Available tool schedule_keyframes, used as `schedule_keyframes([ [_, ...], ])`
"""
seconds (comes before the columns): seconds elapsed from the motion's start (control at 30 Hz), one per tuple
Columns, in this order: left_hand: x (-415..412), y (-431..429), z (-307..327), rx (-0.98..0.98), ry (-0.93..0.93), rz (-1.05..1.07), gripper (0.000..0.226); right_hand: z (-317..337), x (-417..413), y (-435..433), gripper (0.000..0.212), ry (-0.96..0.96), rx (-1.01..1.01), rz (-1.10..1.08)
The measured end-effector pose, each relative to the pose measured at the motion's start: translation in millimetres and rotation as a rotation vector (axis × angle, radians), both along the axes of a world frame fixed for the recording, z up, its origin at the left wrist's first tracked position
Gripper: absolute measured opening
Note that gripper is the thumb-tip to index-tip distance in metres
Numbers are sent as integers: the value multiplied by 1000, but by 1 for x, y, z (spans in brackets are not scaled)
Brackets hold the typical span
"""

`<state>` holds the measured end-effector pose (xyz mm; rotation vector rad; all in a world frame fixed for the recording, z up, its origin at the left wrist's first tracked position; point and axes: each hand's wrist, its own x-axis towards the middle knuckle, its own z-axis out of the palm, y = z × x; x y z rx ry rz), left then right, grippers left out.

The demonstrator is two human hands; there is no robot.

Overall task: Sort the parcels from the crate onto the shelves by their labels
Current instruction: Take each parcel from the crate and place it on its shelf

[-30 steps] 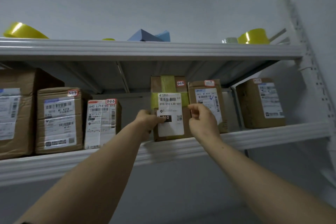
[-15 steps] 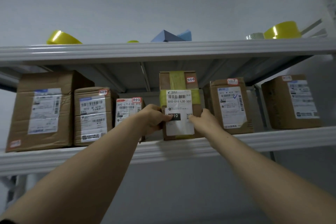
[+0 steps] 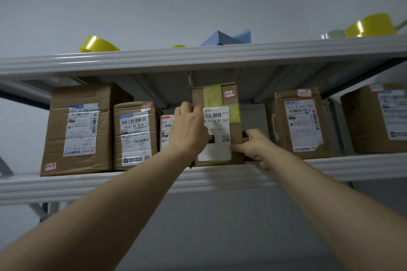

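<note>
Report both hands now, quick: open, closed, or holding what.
Left hand: fingers curled over the left edge of the yellow-taped brown cardboard parcel.
Right hand: pressed to the same parcel's lower right edge; grip cannot be told.

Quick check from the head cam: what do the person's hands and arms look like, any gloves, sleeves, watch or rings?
Both are bare. The left hand and right hand have no gloves, and no rings show on the visible fingers. Both forearms are uncovered as far as the frame edges, with no sleeve, watch or band in view. No markings show on either arm. The right hand is slightly blurred, so fine detail there is uncertain.
</note>
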<state>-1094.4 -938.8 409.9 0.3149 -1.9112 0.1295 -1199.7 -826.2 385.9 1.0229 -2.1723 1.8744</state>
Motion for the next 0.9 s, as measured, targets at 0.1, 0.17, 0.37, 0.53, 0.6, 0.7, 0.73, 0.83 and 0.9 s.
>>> schedule_keyframes([
  [0.1, 4, 0, 5, -44, 45, 59, 48, 0, 0, -5, 38, 19, 5, 10],
  [0.17, 6, 0, 8, -19, 47, 52, 49, 0, -2, -7, 38, 27, 8, 9],
  [0.37, 3, 9, 4, -13, 18, -29, 50, -1, 1, -5, 57, 74, 74, -44],
  [0.53, -17, 39, 1, -85, 55, -247, 48, 1, -11, 38, 40, 326, -125, -353],
  [0.6, -30, 57, -1, -44, 0, -369, 48, 2, -25, 62, 30, 372, -297, -489],
  [0.7, -48, 91, -5, 87, -151, -447, 45, 5, -51, 97, 27, 297, -401, -598],
  [0.73, -54, 102, -6, 150, -212, -466, 43, 6, -59, 107, 26, 262, -378, -612],
  [0.83, -78, 128, -7, 451, -359, -547, 41, 8, -75, 126, 35, 83, -234, -550],
  [0.9, -98, 134, -7, 637, -410, -568, 45, 6, -82, 130, 37, 7, -123, -474],
])
